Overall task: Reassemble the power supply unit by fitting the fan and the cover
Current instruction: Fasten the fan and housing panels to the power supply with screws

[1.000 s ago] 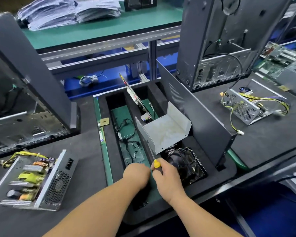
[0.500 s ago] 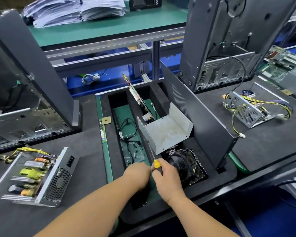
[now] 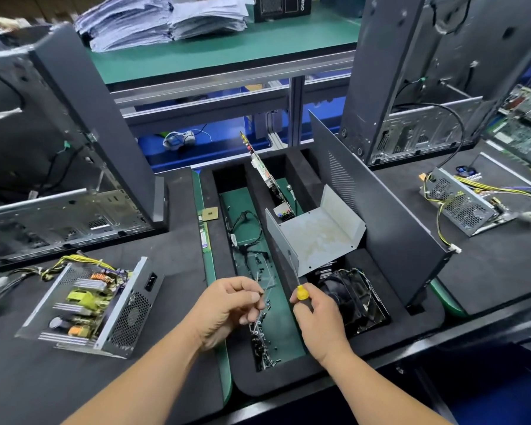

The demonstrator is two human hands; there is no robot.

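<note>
Parted now, hands: left (image 3: 227, 308) pinches something small, right (image 3: 316, 314) grips yellow-capped screwdriver (image 3: 301, 291) beside black fan (image 3: 353, 299).

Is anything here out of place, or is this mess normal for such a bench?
Mostly orderly. One oddity: the grey metal cover sits tilted, propped over the black fan in the foam tray rather than lying flat. The open power supply at left has its parts exposed, which suits mid-assembly work.
</note>
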